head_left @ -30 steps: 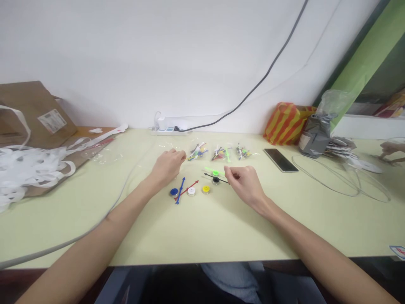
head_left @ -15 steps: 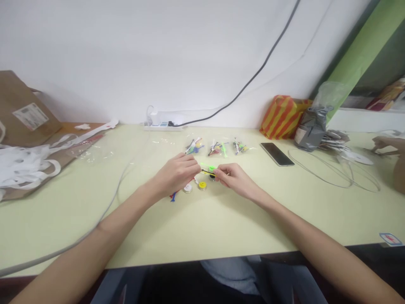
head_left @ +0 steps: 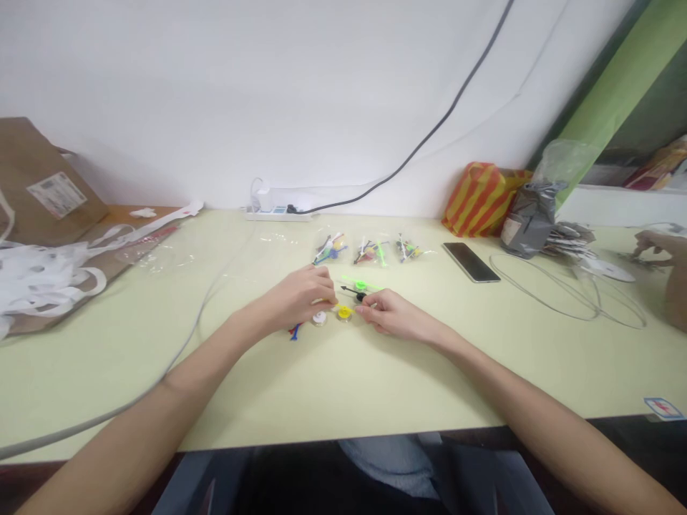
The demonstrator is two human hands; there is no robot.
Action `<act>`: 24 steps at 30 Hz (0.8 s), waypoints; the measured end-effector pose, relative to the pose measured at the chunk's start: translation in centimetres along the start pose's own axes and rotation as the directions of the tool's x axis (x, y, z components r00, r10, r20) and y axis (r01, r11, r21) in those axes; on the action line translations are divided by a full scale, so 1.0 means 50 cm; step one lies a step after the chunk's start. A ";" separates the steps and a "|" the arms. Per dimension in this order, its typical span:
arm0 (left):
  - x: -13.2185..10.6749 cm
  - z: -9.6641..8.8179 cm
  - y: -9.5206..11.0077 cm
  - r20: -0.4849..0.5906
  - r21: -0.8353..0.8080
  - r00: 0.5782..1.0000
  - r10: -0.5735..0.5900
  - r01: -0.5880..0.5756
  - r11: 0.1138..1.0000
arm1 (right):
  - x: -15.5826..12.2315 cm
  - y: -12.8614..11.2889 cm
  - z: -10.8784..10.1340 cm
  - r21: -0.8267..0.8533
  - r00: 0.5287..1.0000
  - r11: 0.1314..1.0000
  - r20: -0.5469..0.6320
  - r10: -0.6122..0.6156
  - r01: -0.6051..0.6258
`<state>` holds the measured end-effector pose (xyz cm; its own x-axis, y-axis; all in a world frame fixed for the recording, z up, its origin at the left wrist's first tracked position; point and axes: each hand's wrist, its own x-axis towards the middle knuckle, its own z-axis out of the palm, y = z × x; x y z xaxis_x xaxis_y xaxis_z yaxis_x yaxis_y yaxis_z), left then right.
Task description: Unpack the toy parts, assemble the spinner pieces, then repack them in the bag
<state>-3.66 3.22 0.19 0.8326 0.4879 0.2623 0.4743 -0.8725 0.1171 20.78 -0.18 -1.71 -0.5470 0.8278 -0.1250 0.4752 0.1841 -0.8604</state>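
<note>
Both my hands pinch the ends of a yellow arrow (head_left: 351, 310), level across a round yellow base (head_left: 344, 314). My left hand (head_left: 305, 295) has its fingers closed on the left end. At the other end, my right hand (head_left: 396, 312) grips with thumb and fingertips. Just behind, a black arrow (head_left: 350, 290) lies across a black base (head_left: 361, 297), partly hidden by my right hand. Farther back is a green base with a green arrow (head_left: 361, 285). Beside the yellow base sits a white round base (head_left: 319, 318), with red and blue plastic pieces (head_left: 295, 332) to its left.
Small clear bags of coloured parts (head_left: 370, 250) lie behind my hands. A phone (head_left: 471, 262), a striped bag (head_left: 477, 200) and a looped cable are at right, and another person's hand (head_left: 658, 247) at the far right. White straps (head_left: 48, 282) lie left.
My hands have come down and nearer, from the black base to the yellow one, with the yellow arrow. The black arrow now lies free of my left fingers on its base.
</note>
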 end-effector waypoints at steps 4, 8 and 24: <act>0.001 -0.006 0.008 0.029 0.055 1.000 0.000 -0.001 0.999 | 0.000 -0.004 0.002 -0.087 1.000 0.996 -0.006 -0.003 0.002; 0.007 -0.006 0.018 0.052 0.200 0.998 0.047 -0.057 0.978 | 0.001 -0.009 0.003 -0.254 0.998 0.966 -0.022 -0.055 0.048; 0.017 -0.005 0.022 0.103 0.325 0.989 0.107 -0.135 0.936 | 0.025 -0.006 -0.013 -0.033 0.992 0.999 0.125 0.023 -0.019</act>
<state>-2.49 2.66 0.80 0.9034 0.3921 0.1734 0.4248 -0.8736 -0.2374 20.38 1.15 -1.29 -0.6180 0.7590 -0.2051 0.5076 0.1860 -0.8413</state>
